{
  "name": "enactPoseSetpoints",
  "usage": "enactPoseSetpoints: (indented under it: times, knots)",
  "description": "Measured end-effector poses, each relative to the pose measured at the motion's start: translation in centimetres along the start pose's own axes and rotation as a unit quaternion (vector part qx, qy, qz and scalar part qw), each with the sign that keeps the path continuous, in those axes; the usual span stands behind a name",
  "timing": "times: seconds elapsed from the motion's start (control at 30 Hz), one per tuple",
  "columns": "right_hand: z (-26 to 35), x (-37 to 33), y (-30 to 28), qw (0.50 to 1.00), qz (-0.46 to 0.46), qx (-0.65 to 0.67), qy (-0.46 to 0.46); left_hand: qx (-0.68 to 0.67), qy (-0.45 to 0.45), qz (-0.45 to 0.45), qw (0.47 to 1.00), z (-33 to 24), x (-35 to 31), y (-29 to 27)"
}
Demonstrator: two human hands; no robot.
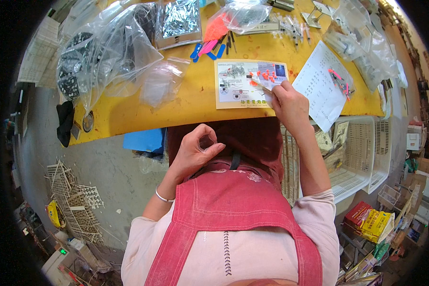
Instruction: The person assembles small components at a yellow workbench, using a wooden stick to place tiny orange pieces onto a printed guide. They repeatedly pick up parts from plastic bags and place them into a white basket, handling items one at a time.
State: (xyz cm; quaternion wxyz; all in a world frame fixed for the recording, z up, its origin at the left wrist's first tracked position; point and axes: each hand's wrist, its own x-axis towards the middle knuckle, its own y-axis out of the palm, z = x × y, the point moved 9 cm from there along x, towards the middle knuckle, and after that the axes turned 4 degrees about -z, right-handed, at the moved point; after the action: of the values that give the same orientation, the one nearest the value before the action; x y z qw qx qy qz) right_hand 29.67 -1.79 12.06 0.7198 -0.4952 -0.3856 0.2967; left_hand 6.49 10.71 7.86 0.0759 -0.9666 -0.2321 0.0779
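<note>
My right hand [289,102] pinches a thin pair of tweezers [266,88] over a printed card [229,102] lying on the yellow table. Small orange pieces [268,75] are scattered on the card's upper right part, close to the tweezer tips. Whether the tips grip a piece is too small to tell. In front of the table edge, above my lap, my left hand [198,148] is curled with thumb and forefinger drawn together. Anything between those fingers is too small to make out.
Clear plastic bags [112,52] cover the table's left side, with small zip bags [164,81] beside them. A tray of metal parts [178,21], orange and pink pieces [214,29] and small screwdrivers [231,42] lie behind the card. Right stand a written sheet [319,78] and white plastic baskets [360,152].
</note>
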Motion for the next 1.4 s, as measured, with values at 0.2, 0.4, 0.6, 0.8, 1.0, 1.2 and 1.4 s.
enactPoseSetpoints:
  times: [0.2,0.4,0.6,0.8,1.0,1.2,1.4]
  knots:
    - [0.0,-0.2,0.0,1.000,-0.004,0.003,0.000,0.009,0.014,-0.003,1.000,0.0,0.0,0.0]
    - [0.0,-0.4,-0.2,1.000,0.001,0.004,0.006,-0.001,-0.005,0.002,1.000,0.3,0.0,0.1]
    - [-0.2,-0.9,-0.3,1.000,-0.005,0.007,0.006,-0.023,-0.013,0.002,1.000,0.4,0.1,0.3]
    - [0.0,-1.2,-0.6,1.000,-0.006,0.011,0.005,0.000,-0.002,0.003,1.000,0.1,0.1,0.2]
    - [0.1,-1.4,-0.6,1.000,-0.009,0.015,-0.001,0.003,0.001,0.001,1.000,0.2,0.0,0.2]
    - [0.4,-1.5,-0.7,1.000,-0.008,0.013,-0.007,0.009,0.009,0.001,1.000,0.3,0.0,0.2]
    - [0.6,-1.5,-1.0,1.000,-0.013,0.018,-0.010,-0.005,-0.009,0.007,1.000,0.4,0.0,0.3]
